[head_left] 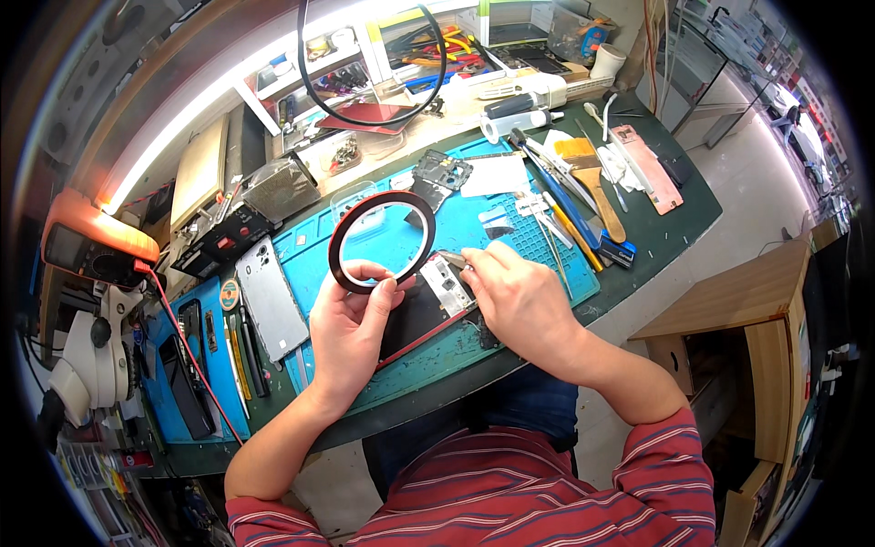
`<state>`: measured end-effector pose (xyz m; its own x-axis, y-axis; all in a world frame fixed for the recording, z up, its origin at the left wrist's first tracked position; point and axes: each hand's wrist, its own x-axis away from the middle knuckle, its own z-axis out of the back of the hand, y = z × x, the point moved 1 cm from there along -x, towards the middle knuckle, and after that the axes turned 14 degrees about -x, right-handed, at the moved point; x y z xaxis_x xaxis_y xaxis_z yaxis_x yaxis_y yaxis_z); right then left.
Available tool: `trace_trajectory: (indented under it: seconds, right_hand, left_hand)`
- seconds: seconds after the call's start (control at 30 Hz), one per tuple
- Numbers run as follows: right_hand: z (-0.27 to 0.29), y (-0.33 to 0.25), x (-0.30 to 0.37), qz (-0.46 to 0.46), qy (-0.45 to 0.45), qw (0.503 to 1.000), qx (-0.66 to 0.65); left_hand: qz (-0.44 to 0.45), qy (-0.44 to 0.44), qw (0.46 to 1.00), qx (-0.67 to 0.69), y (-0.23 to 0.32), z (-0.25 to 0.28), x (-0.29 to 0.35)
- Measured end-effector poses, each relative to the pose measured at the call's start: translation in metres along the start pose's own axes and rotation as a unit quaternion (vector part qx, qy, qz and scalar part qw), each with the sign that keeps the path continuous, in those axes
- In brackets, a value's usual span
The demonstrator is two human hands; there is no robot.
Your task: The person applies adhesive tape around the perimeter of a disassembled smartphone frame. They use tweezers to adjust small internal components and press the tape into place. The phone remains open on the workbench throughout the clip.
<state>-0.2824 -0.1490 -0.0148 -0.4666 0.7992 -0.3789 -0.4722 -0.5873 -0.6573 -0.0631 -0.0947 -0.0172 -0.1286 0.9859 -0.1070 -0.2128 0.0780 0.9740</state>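
Observation:
My left hand point(351, 314) grips a roll of dark narrow tape point(336, 248) by its lower rim, thumb in front, the ring standing nearly upright. Beneath it, on the blue work mat point(365, 397), lies an opened phone point(415, 321) with a black face, a red edge and a pale section at its upper end. Over that pale section, my right hand point(519, 296) is closed with its fingers pinched around a small pointed metal tool point(453, 259), mostly hidden by the fingers. Whether its tip touches the phone I cannot tell.
To the right lie a brush point(606, 196), screwdrivers point(570, 214) and tweezers point(553, 260). A grey phone back cover point(272, 296), an orange multimeter point(96, 237) and a black phone point(187, 387) are on the left. Phone parts point(442, 173) sit behind the tape; a black cable loop point(444, 55) hangs above.

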Motion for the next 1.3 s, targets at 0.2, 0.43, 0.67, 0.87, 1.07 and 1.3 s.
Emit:
trace_trajectory:
  seconds: [0.2, 0.43, 0.67, 0.87, 1.07, 1.3]
  right_hand:
    - [0.013, 0.003, -0.012, 0.035, 0.038, 0.999, -0.017]
    - [0.002, 0.010, -0.011, 0.209, -0.067, 0.975, 0.038]
    - [-0.002, 0.012, -0.009, 0.172, -0.031, 0.984, 0.029]
    - [-0.006, 0.007, -0.010, 0.099, -0.021, 0.995, -0.012]
    - [-0.011, 0.011, -0.012, 0.095, 0.026, 0.994, -0.053]
    - [-0.013, 0.007, -0.007, 0.172, 0.030, 0.984, 0.025]
  left_hand:
    - [0.025, 0.028, 0.998, 0.046, -0.002, 0.004, 0.000]
    - [0.010, 0.062, 0.997, 0.051, -0.002, 0.005, 0.001]
    - [0.008, 0.069, 0.996, 0.052, 0.003, 0.009, -0.002]
    - [0.004, 0.099, 0.994, 0.047, 0.009, 0.018, -0.004]
    - [-0.023, 0.133, 0.990, 0.039, 0.013, 0.028, -0.005]
    - [-0.017, 0.162, 0.985, 0.064, 0.019, 0.045, 0.024]
